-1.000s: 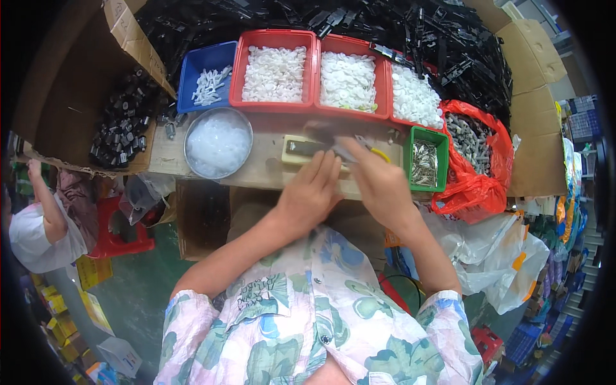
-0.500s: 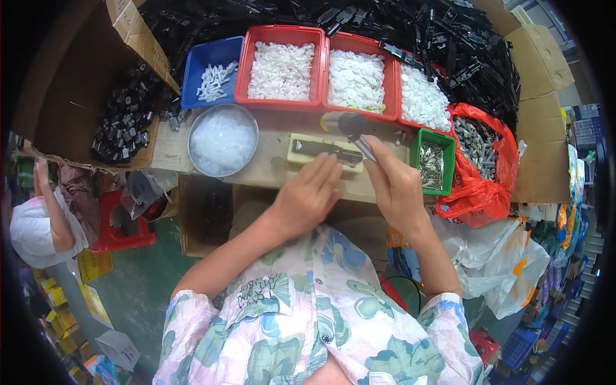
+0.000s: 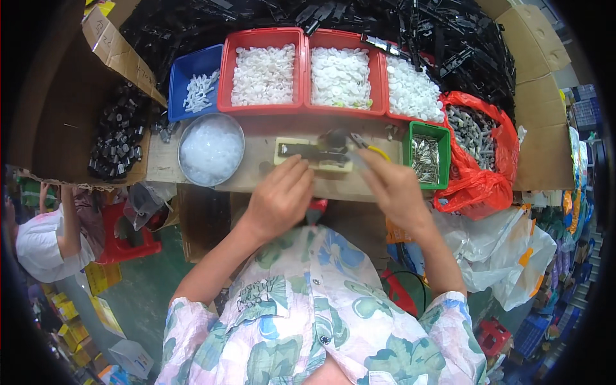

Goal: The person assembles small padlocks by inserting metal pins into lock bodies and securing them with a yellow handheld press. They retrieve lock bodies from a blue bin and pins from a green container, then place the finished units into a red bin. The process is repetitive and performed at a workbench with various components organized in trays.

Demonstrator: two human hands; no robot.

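On the cardboard-coloured work surface lies a cream block (image 3: 328, 167) with a long black plastic part (image 3: 300, 151) set in it. My left hand (image 3: 281, 197) holds the part against the block, its fingertips pressed on the near side; the thumb is hidden. My right hand (image 3: 399, 194) is closed around the handle of a small hammer. The hammer's dark head (image 3: 335, 139), smeared by motion, is over the right half of the part; whether it touches cannot be told. Just behind my right fingers is a yellow-handled tool (image 3: 378, 151) resembling pliers.
A bowl of clear-white small pieces (image 3: 212, 150) stands left. Behind are a blue tray (image 3: 176, 86) and red trays (image 3: 303, 70) of white parts. To the right sit a green tray (image 3: 417, 130) of metal pins and a red bag (image 3: 471, 192). Black parts (image 3: 462, 51) pile up behind.
The hammer head has come down toward the black part. My left fingers have drawn back to the left along the block, uncovering more of the part. The view has shifted slightly.
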